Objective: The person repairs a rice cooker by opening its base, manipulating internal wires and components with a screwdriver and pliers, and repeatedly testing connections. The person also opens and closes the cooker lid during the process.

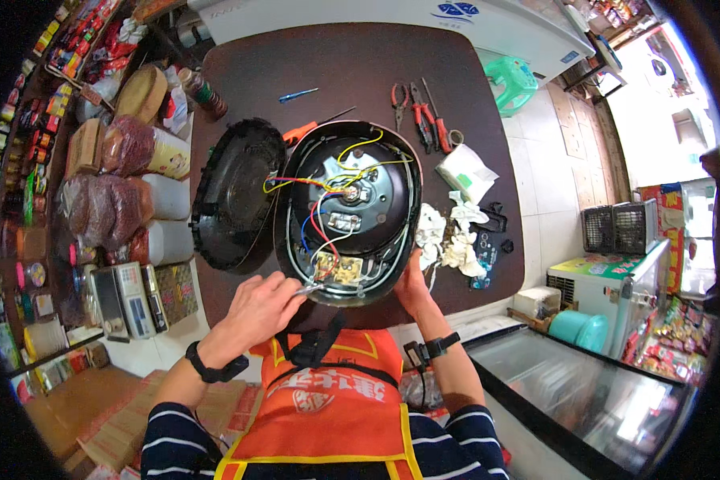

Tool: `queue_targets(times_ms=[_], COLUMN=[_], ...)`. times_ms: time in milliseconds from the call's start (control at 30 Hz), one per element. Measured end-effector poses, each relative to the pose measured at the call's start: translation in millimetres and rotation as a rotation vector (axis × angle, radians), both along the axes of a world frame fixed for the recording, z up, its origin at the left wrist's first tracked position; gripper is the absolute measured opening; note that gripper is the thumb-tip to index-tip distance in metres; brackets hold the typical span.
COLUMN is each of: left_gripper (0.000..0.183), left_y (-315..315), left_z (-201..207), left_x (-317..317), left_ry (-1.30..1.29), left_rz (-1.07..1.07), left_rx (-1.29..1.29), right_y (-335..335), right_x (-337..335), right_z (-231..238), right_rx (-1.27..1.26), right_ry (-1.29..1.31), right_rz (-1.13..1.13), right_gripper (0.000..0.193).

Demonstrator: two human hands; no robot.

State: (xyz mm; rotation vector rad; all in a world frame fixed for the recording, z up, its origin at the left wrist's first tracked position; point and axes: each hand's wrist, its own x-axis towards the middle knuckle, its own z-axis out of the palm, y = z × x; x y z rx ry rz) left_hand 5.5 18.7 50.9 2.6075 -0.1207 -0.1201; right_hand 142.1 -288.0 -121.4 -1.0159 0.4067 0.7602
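An opened rice cooker (296, 232) stands bottom up on the dark table, its round metal underside and yellow, red, blue and white wires exposed. A yellowish circuit board (349, 270) sits along its near edge. My left hand (266, 302) pinches a slim, shiny metal tool (312, 288), whose tip is at the board's left end; its exact kind is unclear. Against the cooker's near right wall, my right hand (410, 284) is closed round the rim, fingers partly hidden. The detached black base cover (236, 196) leans beside the cooker on the left.
An orange-handled screwdriver (300, 132) lies behind the cooker, with a small blue screwdriver (298, 95) farther back. Red-handled pliers (421, 120) are at the far right, near a tissue pack (466, 174) and crumpled tissues (459, 244). Small black parts (494, 218) lie by the table's right edge.
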Motion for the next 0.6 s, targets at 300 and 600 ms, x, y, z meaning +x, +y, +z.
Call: queue_targets(times_ms=[300, 600], left_gripper=[0.017, 0.014], left_y=[11, 37], left_z=[21, 37], left_x=[12, 42], left_ry=[0.054, -0.049], left_rz=[0.038, 0.253], left_rx=[-0.232, -0.467], right_y=[-13, -17], right_x=[20, 61], right_z=[-1, 26], right_rx=[-0.016, -0.060], right_ry=[-0.307, -0.430], right_rz=[0.162, 0.275], right_gripper=[0.098, 0.107])
